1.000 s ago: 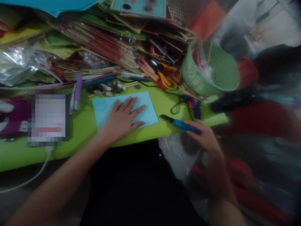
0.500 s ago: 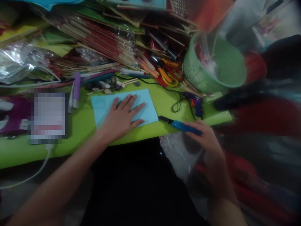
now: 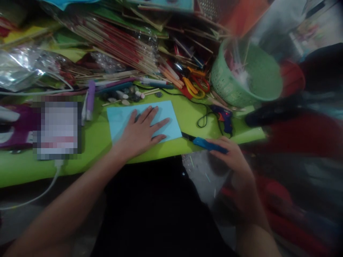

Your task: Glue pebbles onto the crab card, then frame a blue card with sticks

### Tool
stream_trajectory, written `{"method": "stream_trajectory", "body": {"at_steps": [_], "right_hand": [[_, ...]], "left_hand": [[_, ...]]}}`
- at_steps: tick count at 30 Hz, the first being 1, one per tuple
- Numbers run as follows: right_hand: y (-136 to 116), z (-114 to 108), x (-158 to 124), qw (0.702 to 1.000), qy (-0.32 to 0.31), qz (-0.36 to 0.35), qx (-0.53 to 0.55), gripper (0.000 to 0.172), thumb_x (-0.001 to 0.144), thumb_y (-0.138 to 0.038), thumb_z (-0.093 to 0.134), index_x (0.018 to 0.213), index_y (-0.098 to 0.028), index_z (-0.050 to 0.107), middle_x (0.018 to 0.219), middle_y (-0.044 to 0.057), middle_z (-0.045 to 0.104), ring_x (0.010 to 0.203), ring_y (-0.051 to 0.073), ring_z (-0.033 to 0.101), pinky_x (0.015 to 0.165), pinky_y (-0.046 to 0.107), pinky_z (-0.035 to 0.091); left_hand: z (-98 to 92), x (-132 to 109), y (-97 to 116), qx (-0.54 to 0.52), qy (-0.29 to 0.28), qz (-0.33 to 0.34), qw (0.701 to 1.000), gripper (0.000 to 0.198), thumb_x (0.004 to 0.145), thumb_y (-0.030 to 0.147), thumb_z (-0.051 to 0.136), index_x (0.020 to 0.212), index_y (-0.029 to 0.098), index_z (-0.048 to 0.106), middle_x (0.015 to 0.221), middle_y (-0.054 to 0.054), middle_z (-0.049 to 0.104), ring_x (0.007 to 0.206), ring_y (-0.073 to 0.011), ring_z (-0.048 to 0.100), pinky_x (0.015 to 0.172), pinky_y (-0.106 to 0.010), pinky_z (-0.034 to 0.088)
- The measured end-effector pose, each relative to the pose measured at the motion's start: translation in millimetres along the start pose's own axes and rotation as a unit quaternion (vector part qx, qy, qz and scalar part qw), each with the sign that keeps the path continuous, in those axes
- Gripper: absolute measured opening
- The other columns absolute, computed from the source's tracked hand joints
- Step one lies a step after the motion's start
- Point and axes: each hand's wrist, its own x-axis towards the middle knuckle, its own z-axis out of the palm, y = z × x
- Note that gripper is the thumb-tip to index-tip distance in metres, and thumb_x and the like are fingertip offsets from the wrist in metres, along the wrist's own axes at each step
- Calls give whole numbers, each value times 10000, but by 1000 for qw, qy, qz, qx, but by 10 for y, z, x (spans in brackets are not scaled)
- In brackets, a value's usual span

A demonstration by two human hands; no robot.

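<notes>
A light blue sheet of paper [image 3: 167, 110] lies on the yellow-green tabletop [image 3: 150, 152]. My left hand [image 3: 142, 132] rests flat on the paper with its fingers spread. In my right hand [image 3: 232, 153] is a blue utility knife [image 3: 207, 144], gripped by its handle. The knife's dark tip touches or nearly touches the paper's lower right corner; contact is too blurred to judge.
A glue gun [image 3: 225, 117] with a lit red light lies right of the paper. Beyond it stands a green basket [image 3: 230, 85]. Scissors [image 3: 191, 87], pens and bundled sticks [image 3: 120, 46] crowd the back. A phone [image 3: 60, 128] with a white cable lies at left.
The view has shifted slightly, so the table things sit a little farther right. The knife tip remains at the paper's corner, and the left hand stays flat on the sheet.
</notes>
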Motion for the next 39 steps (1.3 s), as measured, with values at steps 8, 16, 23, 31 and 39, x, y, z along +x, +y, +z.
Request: {"method": "stream_trajectory", "body": {"at_steps": [8,16,23,31,39], "right_hand": [[-43,-5,1,1000,-6,7,11,364,932,-428,723,1281,-326,756,996,40,681,887,213,644,820,361,551],[-81,-20,-25,999,-27,31,2,366,917,-437,724,1263,-321,766,1077,64,726,955,249,666,817,387,563],[-179,137,45,998,-31,12,45,369,920,-419,742,1277,-328,750,1027,36,715,920,216,665,847,361,551],[-238,161,32,999,-37,5,28,380,933,-451,730,1291,-325,742,1057,45,719,938,219,673,858,356,552],[-316,211,47,999,-48,-20,1,399,950,-449,712,1341,-372,704,1093,44,707,969,227,674,849,370,564]], "left_hand": [[60,-8,-35,-42,21,2,999,612,1046,616,336,1622,410,356,1765,-31,195,1624,-349,173,1283,-653,112],[64,-4,-13,-13,26,6,1000,612,1054,597,362,1621,367,375,1760,-83,206,1613,-366,210,1260,-674,178],[106,-2,-22,-24,40,1,999,611,1034,596,443,1608,391,392,1756,-71,217,1614,-354,211,1268,-667,162],[120,-8,-15,-12,48,6,999,611,1047,608,391,1613,379,385,1751,-102,226,1613,-353,215,1261,-672,177],[85,-6,-7,-13,37,6,999,613,1049,602,384,1619,379,371,1753,-95,223,1618,-345,200,1265,-665,171]]}}
